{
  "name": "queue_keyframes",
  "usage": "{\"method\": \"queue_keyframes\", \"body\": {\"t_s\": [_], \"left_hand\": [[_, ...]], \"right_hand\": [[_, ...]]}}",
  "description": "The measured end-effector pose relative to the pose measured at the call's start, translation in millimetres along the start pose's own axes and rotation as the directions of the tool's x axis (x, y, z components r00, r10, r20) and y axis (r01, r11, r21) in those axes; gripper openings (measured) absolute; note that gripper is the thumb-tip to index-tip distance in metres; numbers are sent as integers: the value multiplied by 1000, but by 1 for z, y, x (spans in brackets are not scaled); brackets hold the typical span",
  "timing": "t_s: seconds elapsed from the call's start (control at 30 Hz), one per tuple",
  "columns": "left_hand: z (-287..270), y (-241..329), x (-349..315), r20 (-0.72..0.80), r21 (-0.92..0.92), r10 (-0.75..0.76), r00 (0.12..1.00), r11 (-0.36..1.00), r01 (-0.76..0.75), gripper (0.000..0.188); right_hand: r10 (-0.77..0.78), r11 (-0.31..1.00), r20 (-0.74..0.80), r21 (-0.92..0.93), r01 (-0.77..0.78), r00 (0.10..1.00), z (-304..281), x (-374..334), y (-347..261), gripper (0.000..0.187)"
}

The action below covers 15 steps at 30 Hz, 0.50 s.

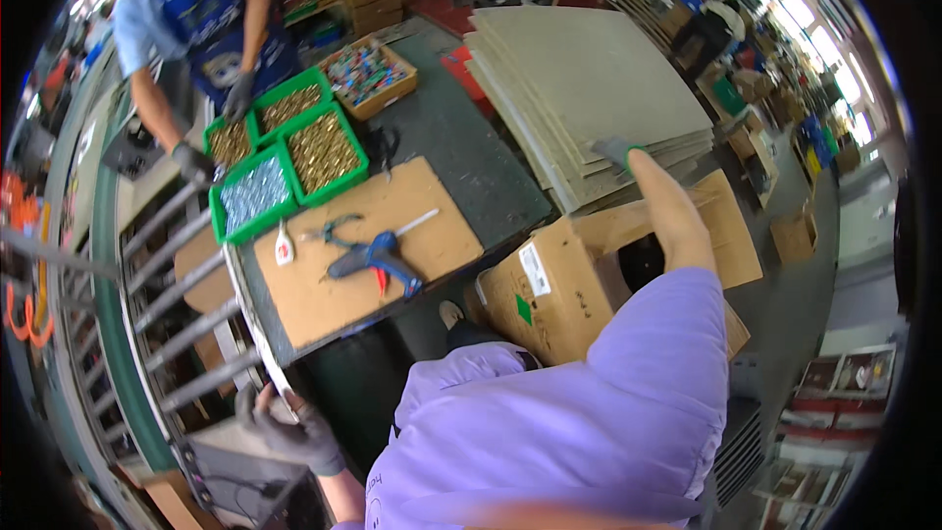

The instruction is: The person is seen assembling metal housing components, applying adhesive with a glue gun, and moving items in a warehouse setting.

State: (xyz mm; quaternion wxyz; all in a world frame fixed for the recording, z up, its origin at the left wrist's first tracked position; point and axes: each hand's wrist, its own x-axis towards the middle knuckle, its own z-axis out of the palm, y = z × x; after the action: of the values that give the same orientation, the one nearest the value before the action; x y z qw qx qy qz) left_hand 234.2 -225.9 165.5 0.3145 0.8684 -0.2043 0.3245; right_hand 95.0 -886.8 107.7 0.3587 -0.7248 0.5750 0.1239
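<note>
Boards (618, 69), pale grey and stacked, lie right of the dark desk (491, 172), near whose left corner the gloved left hand (294, 432) curls loosely by a metal rail (257, 326), though I cannot tell whether it grips. Next come green trays (336, 190) of small parts, a blue glue gun (381, 255), an open carton (579, 285), and the gloved right hand (616, 150) over the boards, its grip unclear.

The stacked sheets (608, 69) look matt and smooth, the open carton (559, 309) dull brown cardboard. Plastic green bins (334, 191) with a slight sheen hold shiny brass-coloured pieces (324, 152) and silvery metal ones. The purple shirt (530, 432) is soft, creased cloth, the grey gloves (306, 435) matt fabric.
</note>
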Motion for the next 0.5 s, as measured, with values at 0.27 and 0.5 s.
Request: {"method": "queue_keyframes", "body": {"t_s": [0.27,0.5], "left_hand": [[172,142,74,374,-563,587,718,759,-328,17],[229,172,71,370,-772,756,540,574,-275,16]], "right_hand": [[43,975,-39,-216,-50,998,24,46,16,74],[138,986,91,84,-146,986,18,32,3,54]]}}
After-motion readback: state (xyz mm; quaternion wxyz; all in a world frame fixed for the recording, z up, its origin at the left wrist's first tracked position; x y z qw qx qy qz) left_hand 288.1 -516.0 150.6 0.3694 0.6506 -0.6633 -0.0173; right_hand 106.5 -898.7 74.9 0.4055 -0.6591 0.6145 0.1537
